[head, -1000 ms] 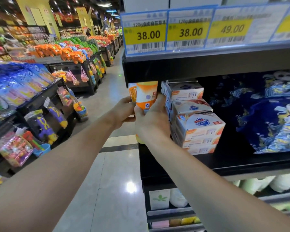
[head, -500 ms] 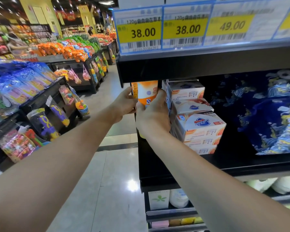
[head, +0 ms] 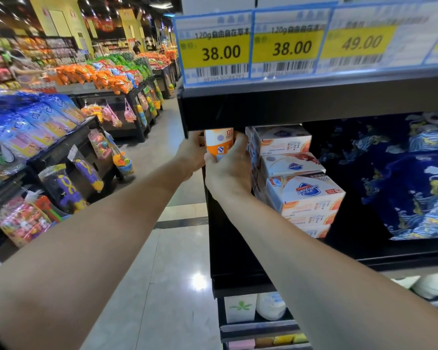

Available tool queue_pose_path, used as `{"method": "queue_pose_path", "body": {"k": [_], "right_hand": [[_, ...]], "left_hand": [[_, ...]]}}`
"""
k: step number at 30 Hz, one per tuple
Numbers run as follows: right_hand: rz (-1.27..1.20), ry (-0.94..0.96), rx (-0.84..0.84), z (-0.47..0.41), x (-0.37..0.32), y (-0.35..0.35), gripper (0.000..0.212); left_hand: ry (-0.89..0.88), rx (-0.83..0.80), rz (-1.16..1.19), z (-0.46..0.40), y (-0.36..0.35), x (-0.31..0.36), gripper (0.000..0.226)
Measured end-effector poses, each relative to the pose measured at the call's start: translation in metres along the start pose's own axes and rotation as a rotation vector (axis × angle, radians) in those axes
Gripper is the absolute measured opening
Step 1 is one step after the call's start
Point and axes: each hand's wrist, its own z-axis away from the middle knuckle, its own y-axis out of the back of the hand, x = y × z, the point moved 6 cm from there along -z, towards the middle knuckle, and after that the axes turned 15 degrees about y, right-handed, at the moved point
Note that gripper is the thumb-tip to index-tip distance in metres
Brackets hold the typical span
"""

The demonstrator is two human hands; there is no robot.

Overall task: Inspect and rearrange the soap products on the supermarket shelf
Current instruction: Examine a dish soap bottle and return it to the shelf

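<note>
Holding an orange bottle (head: 218, 144) at the shelf's (head: 314, 102) left end, both hands work together: the right hand (head: 229, 170) wraps its front, fingers curled round it, while the left hand (head: 191, 154) grips its far side. The bottle stands upright just beside the stacked soap boxes (head: 296, 183). To seat it well, I judge it best kept vertical, slid back clear of the boxes, label outward, and let go only once it rests flat.
</note>
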Motion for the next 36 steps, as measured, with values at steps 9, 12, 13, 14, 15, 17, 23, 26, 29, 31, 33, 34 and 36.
{"method": "queue_pose_path", "body": {"k": [9,12,13,14,15,17,23,26,29,31,33,34,36], "right_hand": [[-0.014,0.033,0.017,-0.012,0.001,-0.014,0.063],[0.006,0.048,0.01,-0.015,0.003,-0.015,0.063],[0.014,0.051,0.006,-0.015,0.004,-0.016,0.064],[0.023,0.052,0.003,-0.015,0.004,-0.017,0.064],[0.033,0.055,0.002,-0.015,0.005,-0.017,0.064],[0.05,0.065,0.0,-0.016,0.005,-0.018,0.065],[0.077,0.064,-0.01,-0.01,-0.001,-0.016,0.073],[0.107,0.059,-0.058,0.005,-0.009,-0.005,0.081],[0.072,0.058,-0.15,0.029,-0.016,0.005,0.083],[0.014,0.083,-0.186,0.049,-0.021,0.016,0.084],[-0.051,0.154,-0.219,0.075,-0.028,0.035,0.08],[-0.069,0.207,-0.236,0.088,-0.03,0.048,0.076],[-0.123,0.287,-0.287,0.116,-0.03,0.079,0.064]], "left_hand": [[0.022,0.026,-0.019,-0.013,0.005,-0.002,0.05],[0.045,0.045,-0.03,-0.012,0.007,-0.004,0.053],[0.049,0.047,-0.032,-0.011,0.007,-0.005,0.055],[0.055,0.044,-0.023,-0.009,0.007,-0.007,0.057],[0.061,0.031,-0.002,-0.009,0.006,-0.01,0.057],[0.083,-0.007,0.055,-0.008,0.008,-0.018,0.059],[0.134,0.043,0.141,0.012,0.025,-0.044,0.054],[0.165,0.131,0.188,0.038,0.032,-0.053,0.043],[0.199,0.239,0.258,0.079,0.041,-0.06,0.039],[0.192,0.24,0.359,0.116,0.038,-0.063,0.035],[0.183,0.226,0.404,0.157,0.03,-0.071,0.031],[0.162,0.228,0.382,0.176,0.024,-0.072,0.031],[0.105,0.245,0.264,0.21,0.01,-0.07,0.036]]}}
